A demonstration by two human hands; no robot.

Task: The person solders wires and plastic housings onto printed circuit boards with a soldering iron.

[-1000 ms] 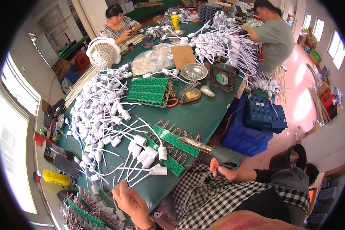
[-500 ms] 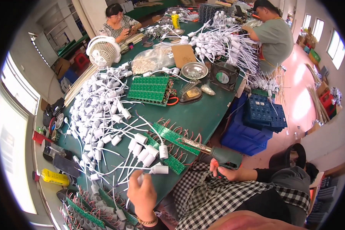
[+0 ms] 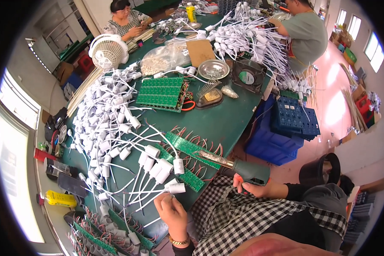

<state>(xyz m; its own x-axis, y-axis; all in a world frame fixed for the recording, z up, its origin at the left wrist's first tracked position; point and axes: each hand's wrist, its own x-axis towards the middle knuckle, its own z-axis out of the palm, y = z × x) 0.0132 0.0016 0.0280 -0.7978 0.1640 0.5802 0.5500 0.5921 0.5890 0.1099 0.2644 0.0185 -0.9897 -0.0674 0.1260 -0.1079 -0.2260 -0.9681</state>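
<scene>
My right hand (image 3: 252, 189) is wrapped round the grip of a soldering gun (image 3: 251, 172) with a dark green body and red trigger. Its long metal barrel points left, over a green circuit board strip (image 3: 181, 144) with red and white wires. My left hand (image 3: 174, 214) has its fingers curled together just below a white cylindrical lamp holder (image 3: 175, 188); what they pinch, if anything, is hidden. A white wire (image 3: 152, 222) lies beside that hand. Several white lamp holders (image 3: 161, 171) with wires lie side by side beyond it, next to a shorter board strip (image 3: 191, 180).
A large heap of white lamp holders (image 3: 102, 123) covers the table's left side. Stacked circuit boards (image 3: 159, 94), a metal dish (image 3: 213, 69) and a black square fan (image 3: 248, 76) stand farther back. Wired boards (image 3: 94, 237) fill the lower left. Two people sit across the table.
My left hand has moved slightly right and down, its fingers drawn closer together. The soldering gun stays nearly in place. The whole view has shifted a little.
</scene>
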